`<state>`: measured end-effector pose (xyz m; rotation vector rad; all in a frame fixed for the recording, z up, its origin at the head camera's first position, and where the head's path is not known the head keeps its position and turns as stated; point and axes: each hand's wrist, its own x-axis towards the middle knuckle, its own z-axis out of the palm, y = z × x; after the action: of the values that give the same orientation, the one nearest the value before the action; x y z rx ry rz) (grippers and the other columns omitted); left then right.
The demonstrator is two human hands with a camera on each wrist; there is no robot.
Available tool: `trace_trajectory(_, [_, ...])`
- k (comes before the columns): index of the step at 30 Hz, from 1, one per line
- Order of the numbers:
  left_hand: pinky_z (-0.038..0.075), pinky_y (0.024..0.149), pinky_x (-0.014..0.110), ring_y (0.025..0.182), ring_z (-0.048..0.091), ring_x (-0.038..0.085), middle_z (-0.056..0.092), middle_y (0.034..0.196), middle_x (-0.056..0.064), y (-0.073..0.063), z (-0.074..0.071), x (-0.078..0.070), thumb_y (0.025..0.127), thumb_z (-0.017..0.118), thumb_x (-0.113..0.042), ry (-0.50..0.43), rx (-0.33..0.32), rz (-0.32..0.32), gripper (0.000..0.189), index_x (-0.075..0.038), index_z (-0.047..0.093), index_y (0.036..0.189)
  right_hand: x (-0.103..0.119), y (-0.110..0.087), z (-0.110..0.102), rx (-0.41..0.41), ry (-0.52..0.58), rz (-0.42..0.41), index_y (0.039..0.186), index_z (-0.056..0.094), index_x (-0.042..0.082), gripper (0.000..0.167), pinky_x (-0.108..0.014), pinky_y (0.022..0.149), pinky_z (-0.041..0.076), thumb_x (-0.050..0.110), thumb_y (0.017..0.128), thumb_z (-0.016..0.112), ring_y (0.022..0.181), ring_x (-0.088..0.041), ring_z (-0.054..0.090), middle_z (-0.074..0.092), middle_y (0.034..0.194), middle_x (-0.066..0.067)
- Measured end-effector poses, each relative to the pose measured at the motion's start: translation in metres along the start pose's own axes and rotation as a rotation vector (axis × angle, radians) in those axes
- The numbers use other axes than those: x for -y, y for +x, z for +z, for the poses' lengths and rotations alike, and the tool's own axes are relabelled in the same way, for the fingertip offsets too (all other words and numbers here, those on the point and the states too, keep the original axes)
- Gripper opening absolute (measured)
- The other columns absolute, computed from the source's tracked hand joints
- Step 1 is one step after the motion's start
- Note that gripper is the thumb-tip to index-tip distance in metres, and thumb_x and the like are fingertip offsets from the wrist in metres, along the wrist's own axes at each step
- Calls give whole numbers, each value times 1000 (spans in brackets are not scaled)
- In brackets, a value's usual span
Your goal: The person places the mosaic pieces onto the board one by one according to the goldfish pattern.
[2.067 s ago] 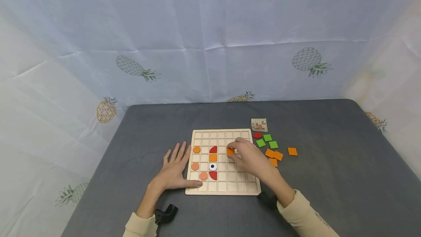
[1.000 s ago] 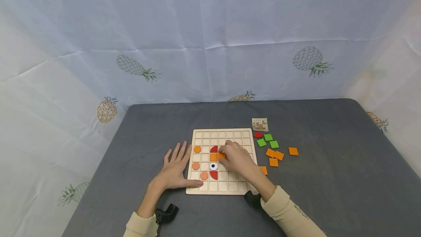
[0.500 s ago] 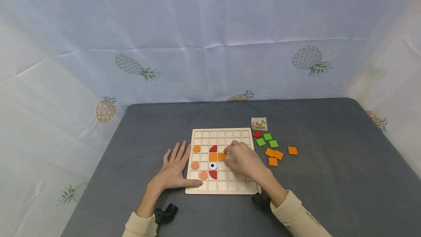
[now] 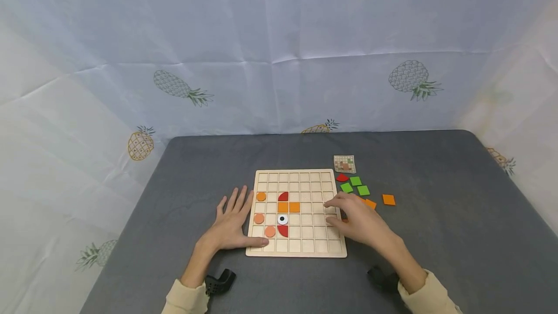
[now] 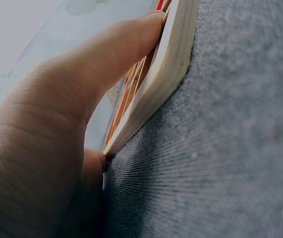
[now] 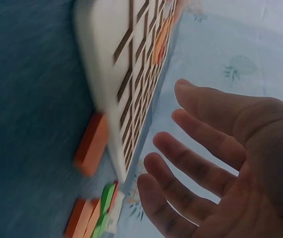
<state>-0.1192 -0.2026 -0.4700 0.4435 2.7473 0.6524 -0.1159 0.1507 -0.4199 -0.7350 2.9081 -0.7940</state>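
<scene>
A pale wooden grid board (image 4: 316,177) lies on the table. My left hand (image 4: 231,229) is spread at its left side, thumb on the near left corner, and the left wrist view shows that thumb (image 5: 126,42) over the edge. Two orange square tiles (image 4: 294,207) sit side by side in the grid, between a red quarter-round tile (image 4: 283,196) and a white eye tile (image 4: 282,219). Another red piece (image 4: 283,231) lies below the eye. My right hand (image 4: 359,219), fingers loosely bent and holding nothing, hovers over the board's right edge, partly hiding loose orange tiles.
Orange and salmon discs (image 4: 259,218) occupy left-hand cells. Right of the board are several green squares (image 4: 363,190), a red piece (image 4: 342,178), a lone orange square (image 4: 389,200) and a small pattern card (image 4: 344,164). In the right wrist view, an orange tile (image 6: 92,144) lies beside the board.
My right hand carried an orange square left across the board, set it beside the other orange square and let go. It has since moved right to the board's edge. The left hand stayed put.
</scene>
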Motion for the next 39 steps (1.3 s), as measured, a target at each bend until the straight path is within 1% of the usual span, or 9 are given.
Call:
trace_trajectory(7, [-1,130,76,170,-4,51,0,183,24,1,1,-1,76,81,-71,-1,0,2,139,-4,10,175,-18,-18,-6,39,8,24,121,82,7,31,-26,69,49,16,91,88,92,-16,63,74,112,-4])
trace_trajectory(12, [0,130,76,170,-3,51,-1,183,25,2,-1,-2,77,81,-71,5,12,0,139,-3,9,175,-26,-24,-8,62,-7,10,124,81,6,38,-28,74,55,15,89,90,101,-23,69,73,111,-3])
trace_trajectory(15, [1,130,76,170,-3,51,-1,183,24,1,-2,-3,77,81,-71,8,16,-5,140,-4,8,175,-28,-25,-8,81,-14,15,126,80,5,41,-26,71,52,14,87,91,95,-19,65,70,105,-1])
trace_trajectory(18, [1,130,77,170,-2,51,0,183,25,1,-3,-4,76,81,-71,7,15,-3,140,-3,8,175,-29,-24,-7,110,-17,49,128,80,3,45,-24,66,43,15,86,92,84,-12,52,66,101,0])
trace_trajectory(20, [2,130,77,170,-2,51,0,183,25,1,-2,-4,76,81,-71,8,14,-2,141,-3,8,175,-29,-24,-6,121,-25,79,127,80,2,45,-26,69,46,15,86,93,87,-13,54,66,103,-1])
trace_trajectory(25, [2,130,77,170,-2,51,0,183,25,1,-2,-3,76,81,-72,14,15,-4,140,-3,8,175,-28,-23,-3,109,-59,91,116,84,5,32,-42,84,57,11,85,92,99,-20,62,70,106,-3])
trace_trajectory(31, [2,130,77,170,-2,51,-1,183,25,1,-2,-2,76,81,-72,15,14,-2,140,-3,8,175,-29,-23,1,76,-92,60,111,84,6,24,-40,82,56,10,88,90,92,-17,60,71,101,-1])
trace_trajectory(35, [0,130,76,170,-3,51,-1,183,24,1,0,-1,76,81,-72,10,13,-5,140,-4,9,175,-29,-24,4,50,-111,51,111,82,5,22,-47,91,60,9,90,88,100,-24,67,74,106,-4])
trace_trajectory(39, [-1,131,75,171,-5,50,-1,183,23,1,1,1,75,81,-72,4,7,-10,140,-4,10,175,-31,-25,3,23,-95,33,110,80,5,21,-57,101,58,8,91,87,112,-33,70,77,110,-6])
